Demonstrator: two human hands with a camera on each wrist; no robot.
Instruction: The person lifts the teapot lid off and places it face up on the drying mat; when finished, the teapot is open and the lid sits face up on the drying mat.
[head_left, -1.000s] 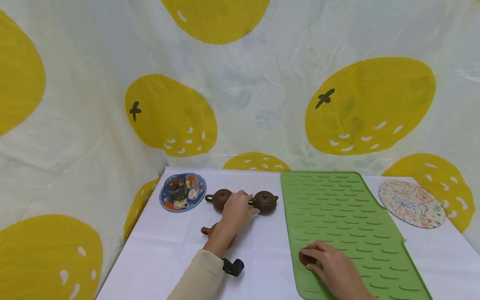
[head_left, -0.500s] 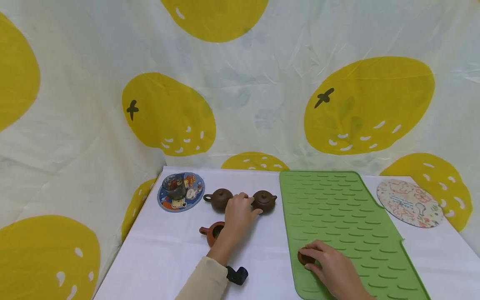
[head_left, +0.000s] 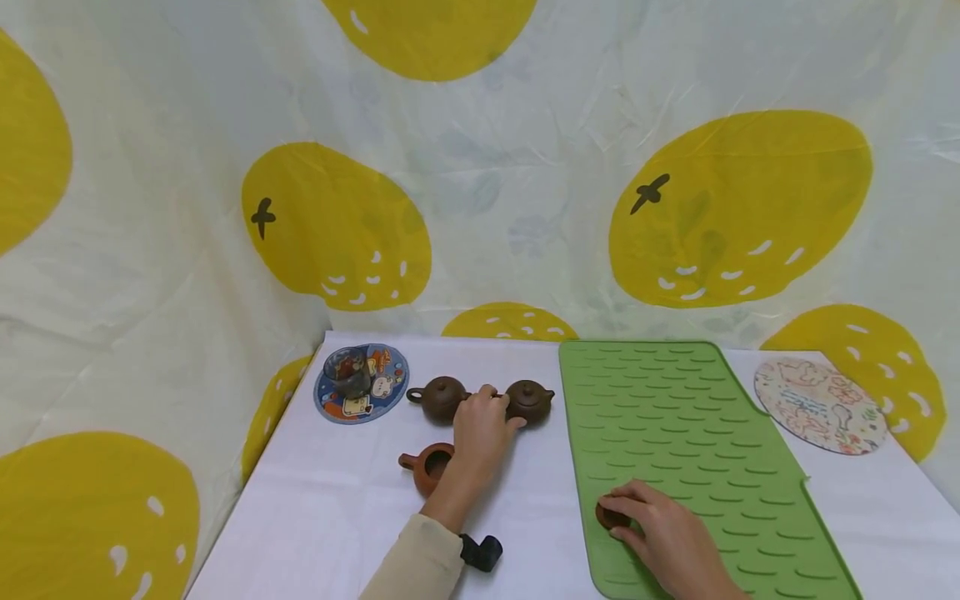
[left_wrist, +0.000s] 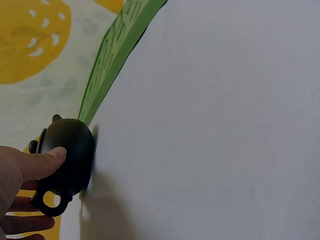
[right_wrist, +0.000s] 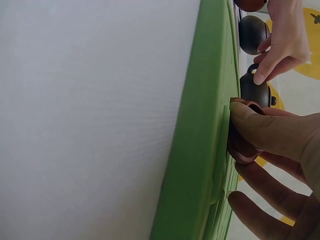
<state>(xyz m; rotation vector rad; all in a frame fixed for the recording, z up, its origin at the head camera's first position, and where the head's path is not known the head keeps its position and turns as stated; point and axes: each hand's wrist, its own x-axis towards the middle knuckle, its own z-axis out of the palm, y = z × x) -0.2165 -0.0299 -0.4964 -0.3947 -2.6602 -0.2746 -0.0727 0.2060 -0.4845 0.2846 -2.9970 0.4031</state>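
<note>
My left hand [head_left: 480,437] is at the right-hand dark brown teapot [head_left: 528,403], on its handle side. In the left wrist view the thumb lies against that lidded pot's belly, with the ring handle below it and the other fingers behind. My right hand [head_left: 670,533] pinches a small round reddish-brown clay piece [head_left: 611,514] between thumb and fingers, low over the green mat's near left part. In the right wrist view the thumb covers much of this piece. Another dark teapot [head_left: 439,400] stands left of my left hand. A reddish teapot [head_left: 431,468] without a lid is partly hidden by the left forearm.
The ribbed green mat [head_left: 660,433] covers the middle right of the white table [head_left: 315,517]. At the back left a glass cup [head_left: 348,372] stands on a blue round coaster [head_left: 384,386]. A pale patterned oval mat [head_left: 817,406] lies at the far right.
My left hand and forearm have shifted slightly right, showing more of the reddish teapot and its opening. My right hand keeps its place with the clay piece.
</note>
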